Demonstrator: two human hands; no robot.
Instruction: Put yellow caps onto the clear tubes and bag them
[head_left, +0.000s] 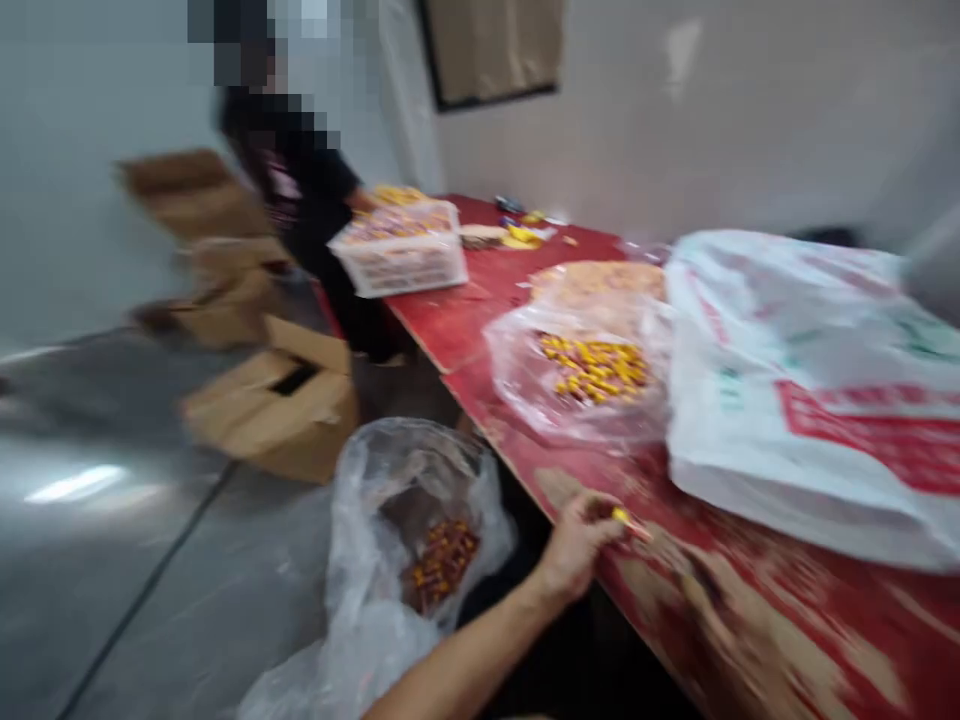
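My left hand (581,545) reaches from the bottom of the view to the near edge of the red table (480,320). Its fingers are pinched shut on a small yellow and red piece (628,520). Just left of the hand, below the table edge, an open clear plastic bag (409,540) holds several similar orange and yellow pieces. On the table beyond the hand, another clear bag (592,370) holds a heap of yellow pieces. My right hand is not visible. The whole picture is smeared by motion.
A large white printed sack (810,390) lies on the table at the right. Farther along, another person (307,190) stands by a white crate (401,250) on the table. Cardboard boxes (277,400) sit on the grey floor at the left.
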